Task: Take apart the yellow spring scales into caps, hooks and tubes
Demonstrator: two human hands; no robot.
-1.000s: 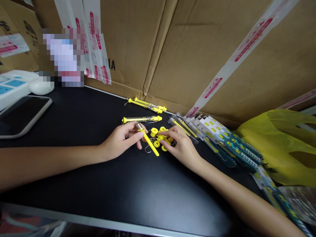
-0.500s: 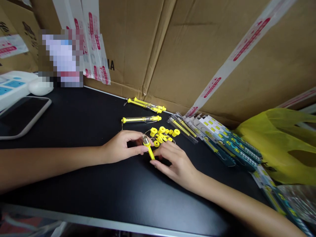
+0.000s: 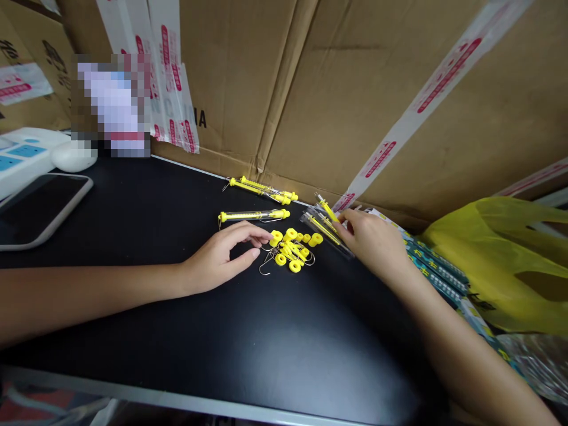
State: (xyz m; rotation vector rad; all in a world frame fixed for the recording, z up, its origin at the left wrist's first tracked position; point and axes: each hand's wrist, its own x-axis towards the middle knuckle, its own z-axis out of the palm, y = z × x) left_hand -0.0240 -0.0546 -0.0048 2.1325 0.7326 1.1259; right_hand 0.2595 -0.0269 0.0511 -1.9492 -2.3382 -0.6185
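Black desk (image 3: 186, 343), and it's busy: phone (image 3: 42, 210) flat at left, yellow tubes (image 3: 248, 216) toward the back, caps (image 3: 290, 234) and wire hooks (image 3: 265, 273) heaped mid-desk, clear tubes (image 3: 326, 231) nearby!

A slim yellow rod (image 3: 328, 210) with a metal tip slants down rightward, just right of the frame's centre; just below centre, small yellow parts (image 3: 290, 249) and wire hooks (image 3: 265, 274) lie loosely heaped.

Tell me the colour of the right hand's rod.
The rod is yellow with a silvery end; head view.
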